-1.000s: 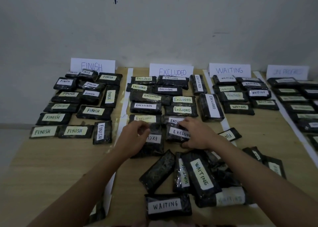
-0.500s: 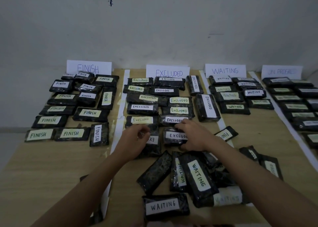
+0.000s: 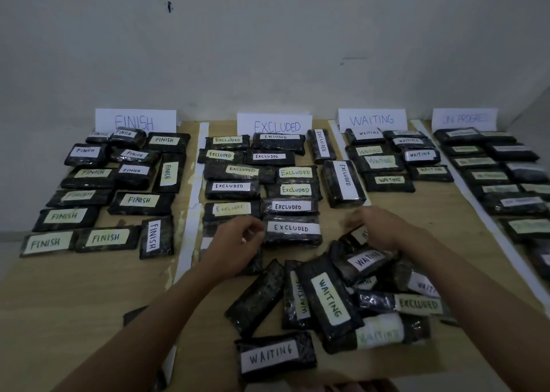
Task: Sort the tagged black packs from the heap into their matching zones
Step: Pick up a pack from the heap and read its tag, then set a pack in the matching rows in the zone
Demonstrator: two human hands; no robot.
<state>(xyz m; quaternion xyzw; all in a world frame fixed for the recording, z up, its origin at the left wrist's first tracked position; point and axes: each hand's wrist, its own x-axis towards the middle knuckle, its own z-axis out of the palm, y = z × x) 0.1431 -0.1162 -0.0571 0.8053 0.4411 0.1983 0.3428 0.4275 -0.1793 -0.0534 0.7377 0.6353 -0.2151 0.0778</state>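
Observation:
My left hand (image 3: 236,243) lies over a black pack (image 3: 253,268) at the front of the EXCLUDED zone, with fingers and thumb curled at its top; its tag is hidden. Just right of it lies a pack tagged EXCLUDED (image 3: 293,229), which neither hand touches. Blurred by motion, my right hand (image 3: 384,228) reaches onto a partly hidden pack (image 3: 355,234) at the heap's far edge. The heap (image 3: 327,299) in front holds several packs tagged WAITING and one tagged EXCLUDED (image 3: 418,304).
Paper signs stand at the wall: FINISH (image 3: 135,121), EXCLUDED (image 3: 275,125), WAITING (image 3: 372,119) and IN PROGRESS (image 3: 464,118). Rows of sorted packs fill each zone, which white strips (image 3: 190,201) divide. Bare wood shows at the front left and below the WAITING rows.
My right hand let go of the front EXCLUDED pack and moved right to the heap's far edge. My left hand stayed over the pack beside it.

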